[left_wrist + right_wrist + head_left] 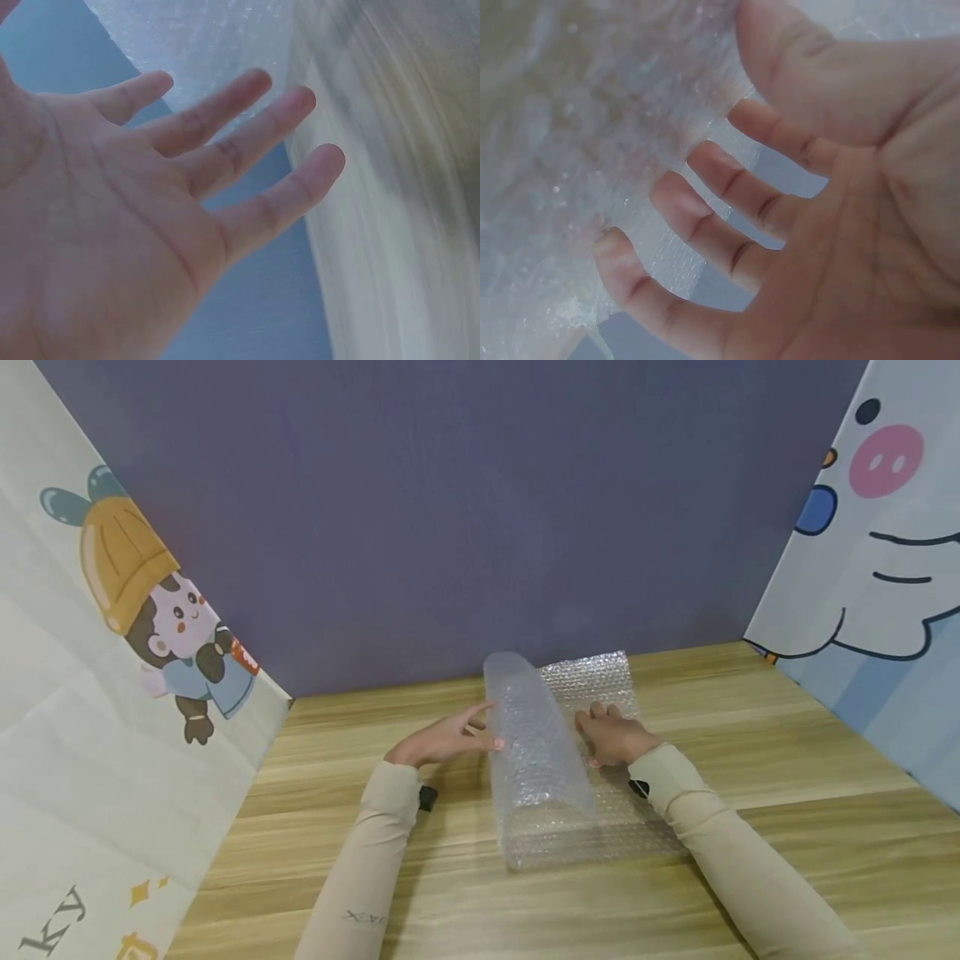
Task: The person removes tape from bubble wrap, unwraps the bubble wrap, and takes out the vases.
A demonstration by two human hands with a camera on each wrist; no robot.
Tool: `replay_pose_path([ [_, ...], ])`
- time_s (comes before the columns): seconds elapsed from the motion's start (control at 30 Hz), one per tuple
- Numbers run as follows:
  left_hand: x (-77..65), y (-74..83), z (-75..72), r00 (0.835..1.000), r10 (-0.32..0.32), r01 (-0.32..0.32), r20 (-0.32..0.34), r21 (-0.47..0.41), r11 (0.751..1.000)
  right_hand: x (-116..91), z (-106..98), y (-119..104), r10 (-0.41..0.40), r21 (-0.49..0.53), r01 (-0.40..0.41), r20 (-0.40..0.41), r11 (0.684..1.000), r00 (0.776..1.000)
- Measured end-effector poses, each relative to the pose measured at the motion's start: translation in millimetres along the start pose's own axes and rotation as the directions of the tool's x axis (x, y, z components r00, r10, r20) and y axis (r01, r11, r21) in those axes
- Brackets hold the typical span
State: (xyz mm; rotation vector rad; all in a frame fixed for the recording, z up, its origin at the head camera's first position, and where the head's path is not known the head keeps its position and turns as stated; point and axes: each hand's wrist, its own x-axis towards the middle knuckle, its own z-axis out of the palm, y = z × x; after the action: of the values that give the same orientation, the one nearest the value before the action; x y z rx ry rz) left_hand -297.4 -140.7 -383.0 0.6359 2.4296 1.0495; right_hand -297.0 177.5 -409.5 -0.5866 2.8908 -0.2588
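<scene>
Got bubble wrap [531,752] folded over on the counter [330,852], fold running lengthwise near to far between both hands. Closer to it with the left hand [444,740], fingers spread at its left edge, gripping nothing; just right of it with the right hand [617,738], fingers loosely bent at the flat layer, seemingly not pinching.

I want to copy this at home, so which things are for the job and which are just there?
For the job:
bubble wrap, partly folded over
left hand, by the fold
right hand, at the flatter part
wooden tabletop, underneath

Just there:
dark wall
orange-hatted cartoon
pink-snouted cartoon
</scene>
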Motion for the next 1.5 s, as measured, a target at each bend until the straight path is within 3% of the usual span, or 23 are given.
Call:
replay_pose_path([
  [0.1, -0.2, 2.8, -0.2, 1.000, 0.015, -0.015, -0.020, 0.026, 1.000, 0, 1, 0, -0.001, 0.005, 0.001, -0.002, 1.000, 1.000],
  [0.27, 1.3, 12.2, 2.0, 0.993, 0.099, -0.093, -0.057, 0.105, 0.990, 1, 4, 2, -0.009, 0.007, 0.009, -0.003, 1.000, 1.000],
  [0.47, 2.0, 37.4, 12.9, 0.982, 0.161, -0.132, -0.104, 0.238, 0.962, 4, 6, 4, 0.006, 0.007, -0.006, -0.002, 1.000, 1.000],
  [0.63, -3.1, 63.2, 25.9, 0.975, 0.209, -0.165, -0.081, 0.374, 0.913, 4, 4, 1, 0.009, 0.005, -0.009, -0.003, 1.000, 1.000],
  [0.83, -11.4, 85.3, 43.0, 0.964, 0.267, -0.243, 0.013, 0.455, 0.857, 4, 4, 0, 0.015, -0.012, -0.015, 0.013, 1.000, 1.000],
  [1.03, -13.1, 91.4, 55.4, 0.950, 0.297, -0.305, 0.100, 0.511, 0.804, 3, 5, 0, 0.000, -0.016, 0.001, 0.033, 1.000, 0.999],
  [1.27, -13.6, 94.9, 59.1, 0.914, 0.383, -0.389, 0.135, 0.565, 0.728, 3, 4, 7, -0.031, 0.024, 0.030, 0.044, 0.999, 0.999],
  [1.5, -19.4, 99.7, 54.7, 0.913, 0.393, -0.385, 0.109, 0.544, 0.745, 4, 2, 11, -0.054, 0.046, 0.051, 0.052, 0.998, 0.997],
])
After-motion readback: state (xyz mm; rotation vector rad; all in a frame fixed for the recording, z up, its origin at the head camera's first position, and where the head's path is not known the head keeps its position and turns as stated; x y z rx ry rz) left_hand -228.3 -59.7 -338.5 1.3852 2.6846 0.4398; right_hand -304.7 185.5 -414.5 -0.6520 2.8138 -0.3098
